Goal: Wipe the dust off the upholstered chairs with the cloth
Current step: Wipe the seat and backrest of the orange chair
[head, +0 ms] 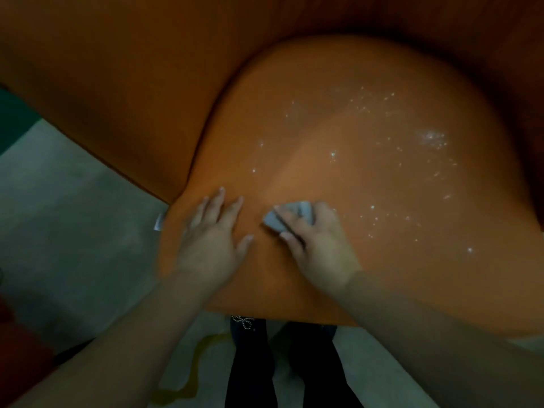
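Right hand (316, 242) grip curled round the grey cloth (287, 217) on the orange chair seat (368, 172), left hand (213, 231) flat and spread just at its 9 o'clock, white dust specks (431, 138) toward 2 o'clock.

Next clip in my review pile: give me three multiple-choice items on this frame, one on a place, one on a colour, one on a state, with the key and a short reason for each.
1. Where do most of the white specks lie on the seat cushion?
A. right of the hands
B. under the left hand
C. on the floor

2. What colour is the chair's upholstery?
A. green
B. orange
C. black

3. How is the left hand placed?
A. gripping the cloth
B. lifted clear of the chair
C. flat on the seat with fingers spread

Key:
1 A: the specks scatter across the cushion's right part.
2 B: seat and backrest are orange.
3 C: the right hand holds the grey cloth.
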`<state>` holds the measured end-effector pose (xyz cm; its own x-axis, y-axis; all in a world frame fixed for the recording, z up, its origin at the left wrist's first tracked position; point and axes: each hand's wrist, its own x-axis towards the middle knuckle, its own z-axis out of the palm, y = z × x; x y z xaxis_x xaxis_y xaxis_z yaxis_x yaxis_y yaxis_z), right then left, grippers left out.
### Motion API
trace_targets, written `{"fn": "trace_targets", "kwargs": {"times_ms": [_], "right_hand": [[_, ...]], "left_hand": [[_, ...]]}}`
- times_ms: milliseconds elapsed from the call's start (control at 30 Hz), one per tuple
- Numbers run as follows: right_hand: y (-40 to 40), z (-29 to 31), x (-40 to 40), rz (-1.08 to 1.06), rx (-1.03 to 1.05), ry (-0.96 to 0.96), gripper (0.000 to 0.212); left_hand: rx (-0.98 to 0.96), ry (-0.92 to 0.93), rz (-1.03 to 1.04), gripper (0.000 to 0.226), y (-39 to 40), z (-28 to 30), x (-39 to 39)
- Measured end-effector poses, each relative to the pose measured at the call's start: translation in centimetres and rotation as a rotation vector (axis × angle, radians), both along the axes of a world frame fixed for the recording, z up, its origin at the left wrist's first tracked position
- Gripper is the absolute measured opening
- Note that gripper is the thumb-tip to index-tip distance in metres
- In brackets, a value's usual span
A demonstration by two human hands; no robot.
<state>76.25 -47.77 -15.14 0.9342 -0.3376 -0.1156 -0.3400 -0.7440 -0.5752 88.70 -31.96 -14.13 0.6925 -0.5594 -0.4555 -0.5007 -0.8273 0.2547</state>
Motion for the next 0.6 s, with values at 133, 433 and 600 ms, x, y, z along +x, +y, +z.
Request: {"fn": "trace_targets", "kwargs": {"times_ms": [133,433,600], "right_hand": [[-0.7,-2.7,0.1,0.209,-0.248,-0.062,0.040],[-3.0,-2.3,3.7,-0.088,-0.167,-0.175,0.043],[-0.4,-3.1,4.4,0.221,-0.228,-0.155,0.050]], "left_hand": [[-0.114,-0.077,-0.015,0.074,0.7,-1.8,-0.6],[-0.168,-0.051,0.138,0.094,-0.1,-2.0,0.5],[-0.078,0.071,0.148,0.121,0.2,-2.0,0.9]]}}
